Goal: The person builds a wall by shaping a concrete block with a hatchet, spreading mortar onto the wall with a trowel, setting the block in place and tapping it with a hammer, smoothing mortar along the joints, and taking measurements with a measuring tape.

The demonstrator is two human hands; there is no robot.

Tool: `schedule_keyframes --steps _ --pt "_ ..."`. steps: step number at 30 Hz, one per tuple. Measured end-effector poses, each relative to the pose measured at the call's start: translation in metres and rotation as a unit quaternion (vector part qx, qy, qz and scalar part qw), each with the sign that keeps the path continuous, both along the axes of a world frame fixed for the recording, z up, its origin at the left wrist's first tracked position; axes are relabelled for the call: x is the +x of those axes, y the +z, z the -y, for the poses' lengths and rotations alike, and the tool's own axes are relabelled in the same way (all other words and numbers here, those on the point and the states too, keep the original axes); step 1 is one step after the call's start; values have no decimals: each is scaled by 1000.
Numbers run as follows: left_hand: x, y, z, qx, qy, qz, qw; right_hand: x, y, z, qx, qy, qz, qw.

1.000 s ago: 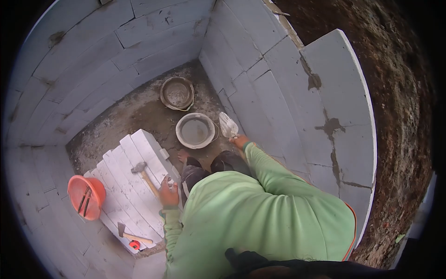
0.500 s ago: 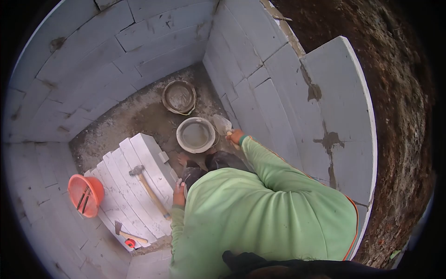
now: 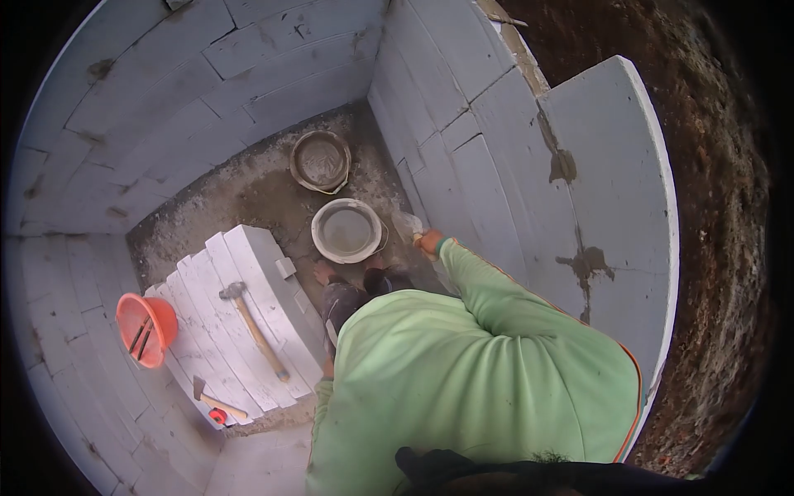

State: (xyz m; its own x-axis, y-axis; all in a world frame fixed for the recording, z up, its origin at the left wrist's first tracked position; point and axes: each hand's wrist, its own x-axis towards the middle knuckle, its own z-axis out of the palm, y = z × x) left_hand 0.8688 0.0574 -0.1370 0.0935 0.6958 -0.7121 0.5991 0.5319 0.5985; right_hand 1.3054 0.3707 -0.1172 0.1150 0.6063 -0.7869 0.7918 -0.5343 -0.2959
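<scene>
My right hand (image 3: 429,241) is closed round the handle of a trowel (image 3: 405,221), whose pale blade points up and left, beside the block wall. Just left of the blade stands a light-rimmed bucket (image 3: 318,243) with smooth grey contents. Behind it is a darker bucket (image 3: 295,175) with grey, mortar-like residue inside. My left hand (image 3: 328,369) hangs low by my side, near the stack of white blocks (image 3: 277,318). Its fingers are hidden by my body and green sleeve. A long-handled hammer (image 3: 256,332) lies on the stack.
On the stack's near left end lie a hatchet (image 3: 222,403) and a red tape measure (image 3: 217,416). An orange basin (image 3: 168,323) holding two dark tools sits at its left. Block walls (image 3: 488,190) with mortar smears surround me; bare soil (image 3: 711,248) lies beyond the right one.
My right hand and the trowel have shifted slightly right relative to the buckets. My left hand has drawn back towards my body, and its fingers have gone out of sight.
</scene>
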Motion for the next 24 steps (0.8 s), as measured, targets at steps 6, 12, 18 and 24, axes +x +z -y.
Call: schedule_keyframes --steps 6,12,18,24 --pt "16 -13 9 -29 12 -27 999 6 4 -4 -21 -73 -57 995" --pt "30 -21 5 -29 29 -43 998 27 -16 -14 13 -41 -42 998" --pt "43 -30 -14 -22 56 -54 997 41 -16 -22 -10 -41 -43 998" --pt "52 -32 -14 -24 85 -63 994 38 21 -26 -29 -46 -72 996"
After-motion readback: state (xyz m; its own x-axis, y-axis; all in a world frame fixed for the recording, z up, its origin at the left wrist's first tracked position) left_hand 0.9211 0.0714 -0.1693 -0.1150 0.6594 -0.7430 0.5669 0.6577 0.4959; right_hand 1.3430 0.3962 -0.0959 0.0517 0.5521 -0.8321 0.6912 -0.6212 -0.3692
